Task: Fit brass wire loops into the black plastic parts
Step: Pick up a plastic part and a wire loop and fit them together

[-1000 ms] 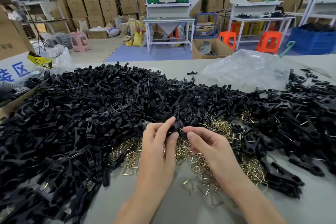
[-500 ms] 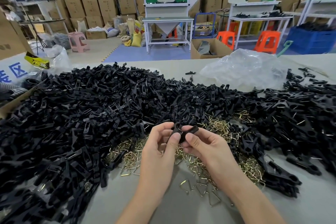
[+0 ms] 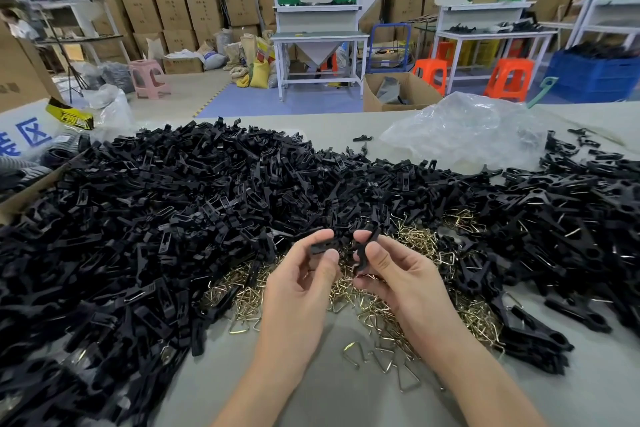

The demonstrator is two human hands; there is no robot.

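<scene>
My left hand [image 3: 301, 282] pinches a flat black plastic part [image 3: 323, 247] between thumb and forefinger. My right hand [image 3: 398, 274] grips a second black plastic part [image 3: 367, 246], held upright beside the first; the two parts sit close together above the table. Under and behind both hands lies a heap of brass wire loops [image 3: 388, 305]. A large pile of black plastic parts [image 3: 173, 218] covers the table to the left and behind. Whether a loop is in either hand is hidden by the fingers.
More black parts with wire fitted [image 3: 571, 236] lie heaped on the right. A crumpled clear plastic bag [image 3: 464, 135] sits at the back right. A cardboard box [image 3: 20, 194] stands at the left edge. Loose loops [image 3: 384, 360] lie on the grey table [image 3: 329, 399] near me.
Both hands have lifted slightly off the pile. The right hand now holds a black part upright, and the left hand has turned its part level next to it.
</scene>
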